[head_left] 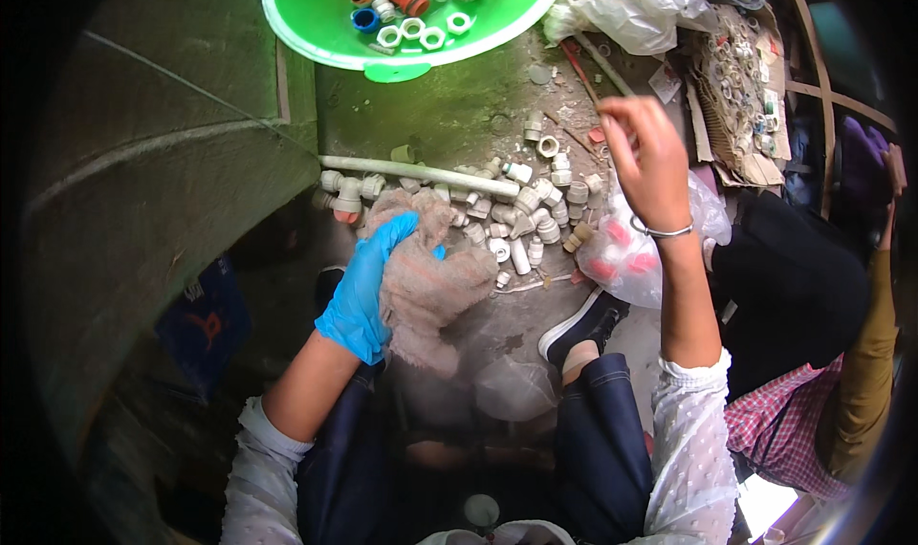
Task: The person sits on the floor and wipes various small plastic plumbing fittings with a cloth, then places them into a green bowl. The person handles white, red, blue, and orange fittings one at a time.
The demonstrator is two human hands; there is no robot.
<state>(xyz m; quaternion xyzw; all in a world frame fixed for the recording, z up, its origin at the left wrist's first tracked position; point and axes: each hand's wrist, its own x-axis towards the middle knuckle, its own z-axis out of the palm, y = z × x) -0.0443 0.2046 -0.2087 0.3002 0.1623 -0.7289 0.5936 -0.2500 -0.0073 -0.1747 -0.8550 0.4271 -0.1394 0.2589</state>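
Note:
My left hand (368, 282), in a blue glove, is closed around a crumpled beige rag (435, 277). A second bit of blue glove shows through the rag's folds. Bare and with a bangle at the wrist, my right hand (652, 153) is raised to the right of the fittings. Its fingers are loosely bent and apart, and I see nothing held in them. A pile of white plastic pipe fittings (548, 229) lies on the floor beyond the rag. Across the pile's far side runs a white pipe (421, 172).
A green basin (411, 70) at the top holds white, orange and blue fittings. Plastic bags (622, 258) lie right of the pile. Small rings cover a cardboard sheet (708, 153) at the far right. Another person (789, 411) sits at the right. A curved wall (143, 191) bounds the left.

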